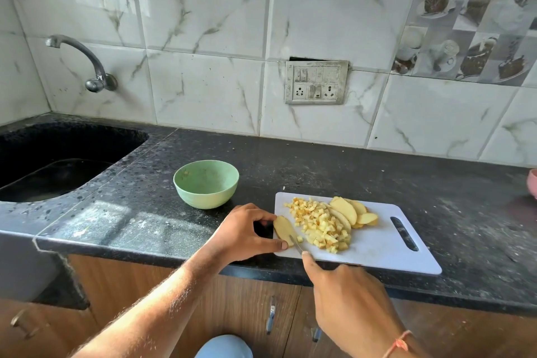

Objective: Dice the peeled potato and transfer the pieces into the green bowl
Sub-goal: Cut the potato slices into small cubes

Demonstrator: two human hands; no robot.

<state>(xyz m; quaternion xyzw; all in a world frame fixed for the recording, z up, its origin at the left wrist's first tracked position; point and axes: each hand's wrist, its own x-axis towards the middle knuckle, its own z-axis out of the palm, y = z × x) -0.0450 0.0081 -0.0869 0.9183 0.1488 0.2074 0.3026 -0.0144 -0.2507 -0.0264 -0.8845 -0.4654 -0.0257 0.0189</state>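
Observation:
A white cutting board point(374, 247) lies on the black counter near its front edge. A heap of diced potato point(318, 222) sits in the board's middle, with several uncut potato slices point(353, 211) behind it to the right. My left hand point(244, 234) pinches one potato slice point(284, 229) at the board's left edge. My right hand point(345, 296) grips a knife point(296, 244), index finger along its back, the blade touching that slice. The green bowl point(206, 183) stands left of the board and holds only a few scraps.
A dark sink point(52, 166) is sunk into the counter at the left under a wall tap point(87, 64). A switch and socket panel point(316, 81) is on the tiled wall. A pink object point(532, 183) shows at the right edge. Cabinet doors with handles lie below.

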